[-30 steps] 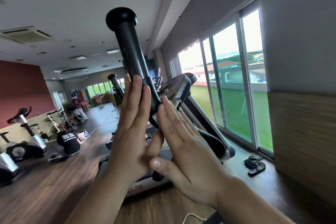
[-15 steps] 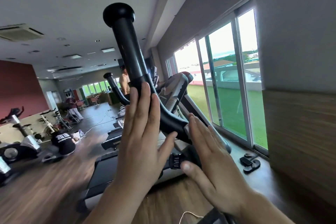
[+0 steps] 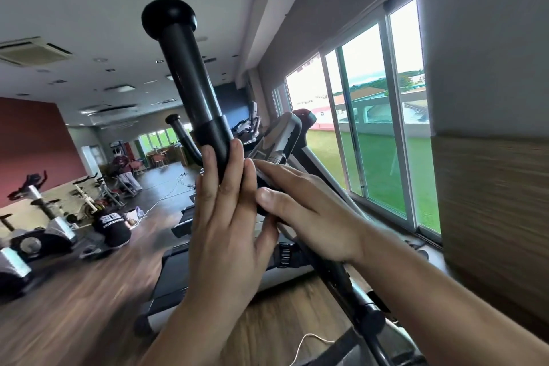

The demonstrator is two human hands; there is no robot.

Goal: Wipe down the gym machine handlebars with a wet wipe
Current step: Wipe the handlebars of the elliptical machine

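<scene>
Now both hands (image 3: 225, 217) around handlebar (image 3: 190, 80)

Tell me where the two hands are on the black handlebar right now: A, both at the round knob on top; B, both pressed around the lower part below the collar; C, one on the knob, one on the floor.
B: the left hand and right hand flank the handlebar below its collar, far from the knob.

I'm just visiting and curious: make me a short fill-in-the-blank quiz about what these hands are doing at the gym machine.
1. Both hands press against a handlebar whose colour is ____.
2. The handlebar's top end is a rounded ____.
3. The left hand lies with its fingers stretched ____, not curled.
4. Beyond the right hand, the windows show a green ____.

Missing words: black; knob; flat; lawn
</scene>
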